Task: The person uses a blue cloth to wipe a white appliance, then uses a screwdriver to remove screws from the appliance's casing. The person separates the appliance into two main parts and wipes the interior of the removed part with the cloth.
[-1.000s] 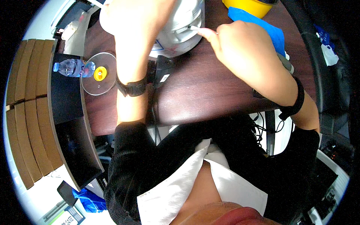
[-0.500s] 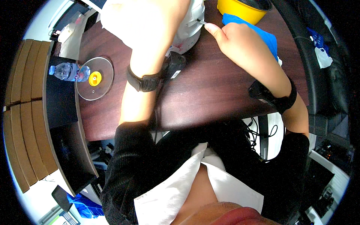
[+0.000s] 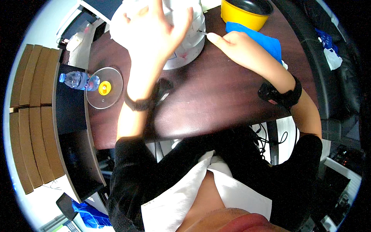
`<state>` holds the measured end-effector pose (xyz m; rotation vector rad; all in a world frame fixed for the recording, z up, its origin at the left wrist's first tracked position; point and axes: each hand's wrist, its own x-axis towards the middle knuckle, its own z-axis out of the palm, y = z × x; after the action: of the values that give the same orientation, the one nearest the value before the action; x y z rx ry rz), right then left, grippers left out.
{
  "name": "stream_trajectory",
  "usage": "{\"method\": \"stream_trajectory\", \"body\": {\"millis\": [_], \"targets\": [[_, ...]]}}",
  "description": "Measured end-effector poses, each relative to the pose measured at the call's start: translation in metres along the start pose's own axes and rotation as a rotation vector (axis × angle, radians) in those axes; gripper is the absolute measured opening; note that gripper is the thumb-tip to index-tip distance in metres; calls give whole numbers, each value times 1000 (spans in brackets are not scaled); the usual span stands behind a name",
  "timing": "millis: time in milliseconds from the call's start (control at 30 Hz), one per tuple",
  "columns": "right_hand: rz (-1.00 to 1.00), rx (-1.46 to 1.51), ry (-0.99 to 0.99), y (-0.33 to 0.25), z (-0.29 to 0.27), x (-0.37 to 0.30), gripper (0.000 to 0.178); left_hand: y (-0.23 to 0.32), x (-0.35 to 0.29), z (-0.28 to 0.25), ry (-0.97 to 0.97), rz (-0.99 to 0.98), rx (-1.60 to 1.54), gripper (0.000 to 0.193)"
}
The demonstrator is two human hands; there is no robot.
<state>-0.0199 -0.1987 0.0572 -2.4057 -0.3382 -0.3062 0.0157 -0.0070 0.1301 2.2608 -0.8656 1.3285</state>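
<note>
Right grip (image 3: 233, 43) pinched a slim tool (image 3: 203, 33) at the side of the white container (image 3: 184, 58). Left grip (image 3: 152, 36) was splayed over it; glare made contact uncertain.

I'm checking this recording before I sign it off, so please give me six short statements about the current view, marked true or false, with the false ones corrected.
1. The right hand holds a slim tool by the white container. True.
2. The left hand is clenched into a fist. False: it is open, with its fingers spread.
3. The yellow pot is black inside. True.
4. The glass lid has a yellow knob. True.
5. The glass lid covers the yellow pot. False: it lies apart, toward the table's left edge.
6. The cloth near the pot is red. False: it is a blue cloth.
</note>
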Motion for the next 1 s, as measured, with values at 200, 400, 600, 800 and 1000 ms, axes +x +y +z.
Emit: {"method": "stream_trajectory", "body": {"millis": [200, 400, 600, 800, 1000], "targets": [[-41, -224, 58, -16, -8, -9, 62, -14, -39, -11, -161, 219, 265, 90], [-90, -399, 141, -22, -10, -5, 58, -19, -39, -2, -130, 234, 292, 87], [-99, -399, 128, -24, -12, -6, 58, -21, -38, -1, -133, 245, 244, 68], [-95, -425, 143, -25, -9, -4, 63, -20, -38, -7, -172, 215, 225, 73], [-7, -590, 104, -36, -9, -7, 62, -21, -38, -4, -160, 234, 242, 70]]}}
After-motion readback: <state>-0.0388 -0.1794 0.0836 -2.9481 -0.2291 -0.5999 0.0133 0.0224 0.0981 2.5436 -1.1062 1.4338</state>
